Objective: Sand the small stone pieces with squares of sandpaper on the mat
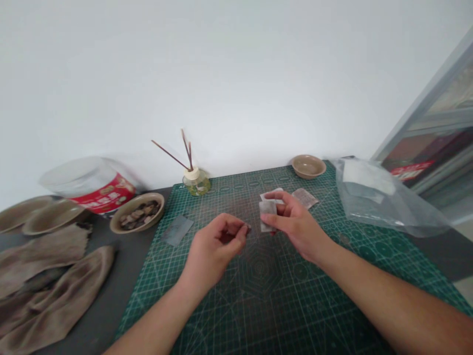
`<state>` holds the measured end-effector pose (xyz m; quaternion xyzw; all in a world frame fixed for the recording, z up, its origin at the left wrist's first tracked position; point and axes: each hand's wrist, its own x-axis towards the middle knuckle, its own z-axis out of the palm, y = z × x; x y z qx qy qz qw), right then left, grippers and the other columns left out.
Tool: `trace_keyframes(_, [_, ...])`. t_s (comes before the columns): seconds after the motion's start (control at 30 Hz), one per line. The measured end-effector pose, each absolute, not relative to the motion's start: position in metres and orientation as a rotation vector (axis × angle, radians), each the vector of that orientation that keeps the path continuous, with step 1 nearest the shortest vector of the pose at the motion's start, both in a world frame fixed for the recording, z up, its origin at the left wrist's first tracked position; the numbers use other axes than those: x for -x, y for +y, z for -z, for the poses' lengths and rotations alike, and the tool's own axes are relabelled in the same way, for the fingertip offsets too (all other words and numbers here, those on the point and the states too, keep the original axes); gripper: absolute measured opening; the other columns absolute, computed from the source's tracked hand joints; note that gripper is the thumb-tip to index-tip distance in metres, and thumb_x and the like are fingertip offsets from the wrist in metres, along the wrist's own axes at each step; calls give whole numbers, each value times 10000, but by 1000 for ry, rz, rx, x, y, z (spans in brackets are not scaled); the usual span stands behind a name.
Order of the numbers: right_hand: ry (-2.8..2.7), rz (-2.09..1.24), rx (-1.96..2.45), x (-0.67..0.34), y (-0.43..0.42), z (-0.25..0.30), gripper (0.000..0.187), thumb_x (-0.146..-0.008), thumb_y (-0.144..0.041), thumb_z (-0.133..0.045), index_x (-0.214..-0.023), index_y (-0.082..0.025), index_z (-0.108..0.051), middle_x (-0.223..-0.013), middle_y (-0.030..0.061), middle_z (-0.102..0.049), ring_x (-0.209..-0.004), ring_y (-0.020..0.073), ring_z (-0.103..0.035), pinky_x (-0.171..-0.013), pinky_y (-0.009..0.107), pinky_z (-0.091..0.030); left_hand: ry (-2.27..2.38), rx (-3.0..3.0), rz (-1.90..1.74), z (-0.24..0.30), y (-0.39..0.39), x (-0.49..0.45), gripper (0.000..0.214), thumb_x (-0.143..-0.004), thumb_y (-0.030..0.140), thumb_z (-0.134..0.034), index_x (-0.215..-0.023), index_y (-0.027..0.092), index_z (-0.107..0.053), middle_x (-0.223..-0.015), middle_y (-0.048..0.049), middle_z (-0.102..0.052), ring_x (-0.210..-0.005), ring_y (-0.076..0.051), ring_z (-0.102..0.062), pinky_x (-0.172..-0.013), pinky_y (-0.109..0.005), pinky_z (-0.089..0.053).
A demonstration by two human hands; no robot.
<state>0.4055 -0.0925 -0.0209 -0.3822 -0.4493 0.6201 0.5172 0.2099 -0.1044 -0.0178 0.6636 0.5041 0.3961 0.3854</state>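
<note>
My left hand (218,246) is closed in a pinch above the green cutting mat (207,296). A tiny greyish bit shows at its fingertips, too small to name. Just to the right, my right hand (291,219) grips a small whitish sachet (268,212) upright between thumb and fingers. The two hands are apart. Behind the right hand lies another sachet (305,198), which looks filled, and a white piece, partly hidden by the fingers. A flat, see-through sachet (178,230) lies on the mat left of my left hand.
Left of the mat stands a bowl (158,209) of brown, stone-like pieces, near a plastic jar (107,192), more bowls (55,217) and a brown cloth (81,291). Along the wall are a reed diffuser (197,182) and a small bowl (309,167). A clear plastic bag (377,197) lies right.
</note>
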Motion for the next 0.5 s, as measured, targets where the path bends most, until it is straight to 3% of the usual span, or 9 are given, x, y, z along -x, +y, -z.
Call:
trace_keyframes(0.13, [-1141,-1563,881,-404,-94,23,560,-743,-304,-783,-1178,-232,-437,-783,-28,-651,-605,115,-568,-515,219,-432,1221,-1589,-1028,17,-102,-209,212,-810,263,-685,-1009,195,-665,-701,16,-667,-597,-129,-636,-582,-226,-504])
trace_keyframes(0.27, [-1215,-1557,855,-399,-94,30,568,-751,-329,-792,-1124,-248,-372,-765,-46,-652,-551,100,-549,-497,208,-412,1168,-1554,-1017,21,-103,-210,148,-804,252,-704,-922,196,-634,-747,1,-690,-667,-144,-666,-619,-235,-519])
trace_keyframes(0.37, [-1253,-1546,892,-399,-93,32,530,-738,-344,-805,-1059,-239,-396,-766,-41,-650,-583,110,-577,-503,208,-415,1132,-1542,-1013,25,-102,-210,137,-815,258,-699,-897,199,-607,-760,-4,-691,-695,-153,-676,-641,-248,-525])
trace_keyframes(0.5, [-1272,-1491,927,-399,-94,31,538,-681,-312,-847,-1078,-216,-497,-877,-7,-656,-748,137,-634,-624,239,-484,1118,-1548,-1020,27,-101,-209,130,-823,261,-695,-894,201,-604,-761,-5,-689,-695,-153,-674,-638,-249,-518])
